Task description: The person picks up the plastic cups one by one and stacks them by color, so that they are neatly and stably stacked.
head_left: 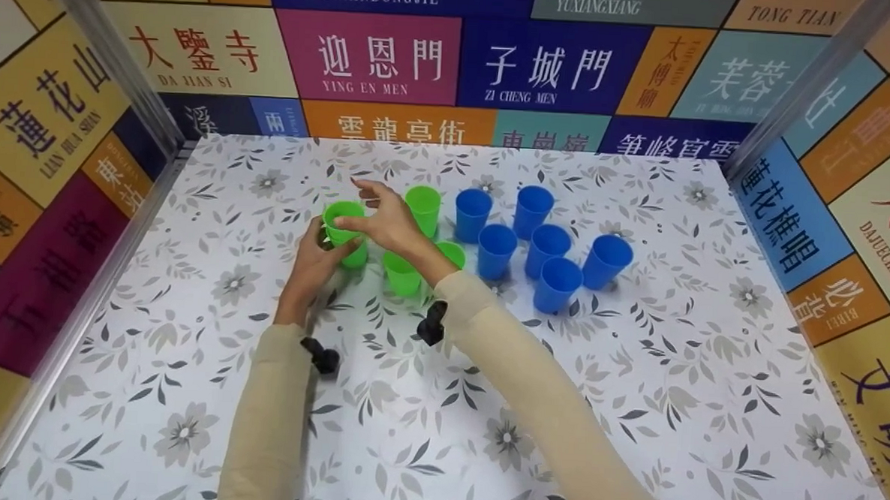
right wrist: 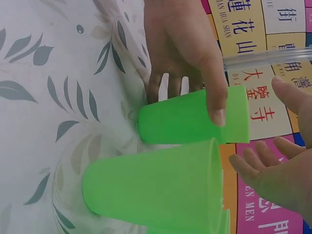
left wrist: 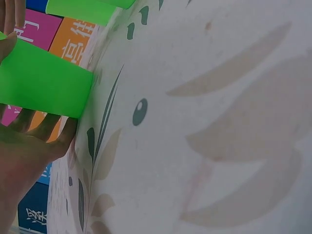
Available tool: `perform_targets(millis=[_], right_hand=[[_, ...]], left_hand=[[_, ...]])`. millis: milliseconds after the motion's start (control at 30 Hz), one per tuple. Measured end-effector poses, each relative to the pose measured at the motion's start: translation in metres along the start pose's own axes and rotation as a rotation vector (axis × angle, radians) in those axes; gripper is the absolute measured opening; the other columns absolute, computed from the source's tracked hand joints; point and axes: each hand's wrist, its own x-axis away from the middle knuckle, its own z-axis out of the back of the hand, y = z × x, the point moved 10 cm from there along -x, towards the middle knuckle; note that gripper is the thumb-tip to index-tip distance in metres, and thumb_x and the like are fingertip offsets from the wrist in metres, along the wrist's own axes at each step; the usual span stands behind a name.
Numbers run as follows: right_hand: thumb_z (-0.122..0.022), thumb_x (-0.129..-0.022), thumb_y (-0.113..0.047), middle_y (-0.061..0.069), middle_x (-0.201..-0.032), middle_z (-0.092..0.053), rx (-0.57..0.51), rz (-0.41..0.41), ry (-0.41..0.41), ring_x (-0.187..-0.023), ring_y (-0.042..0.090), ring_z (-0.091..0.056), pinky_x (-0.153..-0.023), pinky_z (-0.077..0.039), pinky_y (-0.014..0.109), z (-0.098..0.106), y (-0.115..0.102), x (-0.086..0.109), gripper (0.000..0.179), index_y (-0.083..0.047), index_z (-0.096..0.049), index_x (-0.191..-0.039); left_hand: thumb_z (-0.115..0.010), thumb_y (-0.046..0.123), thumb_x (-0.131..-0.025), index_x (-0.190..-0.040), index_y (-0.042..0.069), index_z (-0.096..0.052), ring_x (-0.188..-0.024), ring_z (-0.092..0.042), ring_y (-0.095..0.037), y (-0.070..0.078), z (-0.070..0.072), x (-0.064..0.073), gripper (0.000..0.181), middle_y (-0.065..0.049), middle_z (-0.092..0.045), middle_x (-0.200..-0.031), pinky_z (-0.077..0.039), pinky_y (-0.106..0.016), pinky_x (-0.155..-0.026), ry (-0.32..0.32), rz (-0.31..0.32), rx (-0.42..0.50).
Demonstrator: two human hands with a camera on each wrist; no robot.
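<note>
My left hand (head_left: 315, 263) holds a green cup (head_left: 352, 252) low down, thumb on the near side and fingers behind, as the right wrist view shows. The cup (right wrist: 180, 117) stands upright with its base at the tabletop. Over its rim hovers my right hand (head_left: 390, 221), fingers spread and nothing gripped. In the right wrist view the fingers of my right hand (right wrist: 287, 161) are apart from the cup. Another green cup (right wrist: 151, 187) stands close in front there. The left wrist view has the held cup (left wrist: 44, 78) with fingers beneath it.
More green cups stand right of the held one: a back cup (head_left: 422, 208), a front cup (head_left: 402, 276) and one partly behind my right wrist (head_left: 452, 255). Several blue cups (head_left: 496, 252) are grouped farther right. Printed panels (head_left: 378, 59) wall the flower-patterned table (head_left: 407, 429) at back and sides.
</note>
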Motion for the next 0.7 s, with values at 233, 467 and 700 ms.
perform_targets(millis=[233, 467, 700], right_hand=[[-0.078, -0.088, -0.03, 0.012, -0.151, -0.049, -0.031, 0.037, -0.004, -0.141, 0.026, -0.046, -0.111, -0.047, 0.036, 0.022, -0.006, 0.01, 0.074, -0.012, -0.044, -0.151], [-0.077, -0.089, -0.028, 0.01, -0.149, -0.051, -0.09, 0.058, 0.008, -0.141, 0.026, -0.045, -0.11, -0.048, 0.038, 0.044, -0.012, 0.027, 0.069, -0.014, -0.046, -0.15], [-0.077, -0.089, -0.028, 0.008, -0.149, -0.052, -0.079, 0.132, 0.022, -0.14, 0.026, -0.048, -0.114, -0.042, 0.042, 0.062, -0.015, 0.053, 0.068, -0.015, -0.047, -0.149]], left_hand=[[-0.078, 0.033, -0.088, -0.149, 0.009, -0.04, -0.137, -0.049, -0.031, 0.0, 0.001, 0.0, 0.076, -0.017, -0.051, -0.147, -0.04, -0.043, -0.116, 0.022, 0.008, -0.002], [-0.078, 0.032, -0.087, -0.152, 0.009, -0.037, -0.138, -0.047, -0.031, -0.003, 0.0, 0.002, 0.08, -0.018, -0.05, -0.147, -0.04, -0.043, -0.116, 0.016, 0.034, -0.001], [-0.078, 0.026, -0.088, -0.15, 0.008, -0.039, -0.139, -0.047, -0.032, -0.001, 0.0, 0.003, 0.075, -0.018, -0.05, -0.146, -0.039, -0.043, -0.117, 0.016, 0.031, 0.013]])
